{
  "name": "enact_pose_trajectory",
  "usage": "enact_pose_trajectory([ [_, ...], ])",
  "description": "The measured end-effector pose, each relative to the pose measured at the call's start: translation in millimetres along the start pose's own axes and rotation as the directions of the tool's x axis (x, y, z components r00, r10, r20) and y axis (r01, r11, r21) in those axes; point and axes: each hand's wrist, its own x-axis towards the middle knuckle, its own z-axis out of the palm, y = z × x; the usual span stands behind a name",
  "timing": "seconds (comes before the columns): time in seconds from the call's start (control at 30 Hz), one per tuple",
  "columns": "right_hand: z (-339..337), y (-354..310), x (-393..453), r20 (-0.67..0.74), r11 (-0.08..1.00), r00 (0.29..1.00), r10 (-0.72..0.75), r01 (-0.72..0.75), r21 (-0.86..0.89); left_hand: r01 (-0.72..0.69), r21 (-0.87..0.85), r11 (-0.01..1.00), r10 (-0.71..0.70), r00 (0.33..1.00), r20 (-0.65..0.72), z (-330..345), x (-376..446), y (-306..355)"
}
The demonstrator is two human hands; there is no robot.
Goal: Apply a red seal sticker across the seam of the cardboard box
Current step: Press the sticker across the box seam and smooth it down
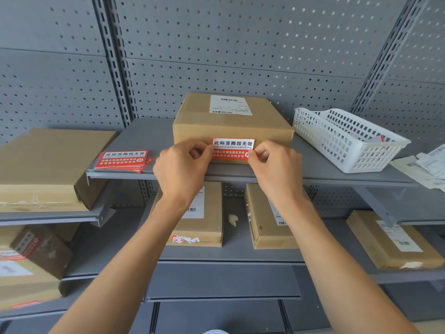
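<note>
A brown cardboard box [231, 121] with a white shipping label on top sits on the grey upper shelf [313, 175]. A red and white seal sticker [231, 150] is held flat against the box's near side face. My left hand [181, 165] pinches the sticker's left edge between thumb and fingers. My right hand [277, 165] pinches its right edge the same way. Whether the sticker is stuck to the cardboard cannot be told, and no seam shows under it.
A stack of spare red stickers [122, 160] lies on the shelf to the left. A white plastic basket [346, 138] stands at the right, loose paper labels [426, 169] beyond it. More cardboard boxes [48, 165] fill the left and lower shelves. Pegboard wall behind.
</note>
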Motion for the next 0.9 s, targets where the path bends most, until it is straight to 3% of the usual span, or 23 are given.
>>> enact_pose_trajectory([
  [0.1, -3, 5, 1, -0.039, 1.000, 0.999, 0.005, -0.005, 0.006, -0.012, -0.043, 0.999, 0.009, 0.997, -0.079, -3, 0, -7],
  [0.23, -11, 14, -4, -0.225, 0.992, 0.974, -0.031, 0.058, 0.115, -0.104, -0.178, 0.979, 0.067, 0.978, -0.198, -8, -3, -16],
  [0.37, -4, 13, 2, -0.101, 0.988, 0.994, 0.027, -0.011, 0.154, -0.029, -0.188, 0.982, 0.033, 0.999, 0.022, -2, 8, -12],
  [0.53, 6, 7, 7, 0.031, 0.934, 0.997, 0.074, -0.080, 0.349, 0.021, -0.193, 0.981, 0.019, 0.979, 0.202, 1, 16, -6],
  [0.77, -24, -13, 32, -0.032, 0.934, 0.994, 0.103, -0.086, 0.346, 0.012, -0.158, 0.987, 0.003, 0.996, 0.093, -14, 37, 30],
  [0.9, -49, -26, 56, -0.053, 0.969, 0.994, 0.098, -0.084, 0.231, 0.003, -0.108, 0.994, 0.002, 0.999, 0.046, -19, 54, 63],
])
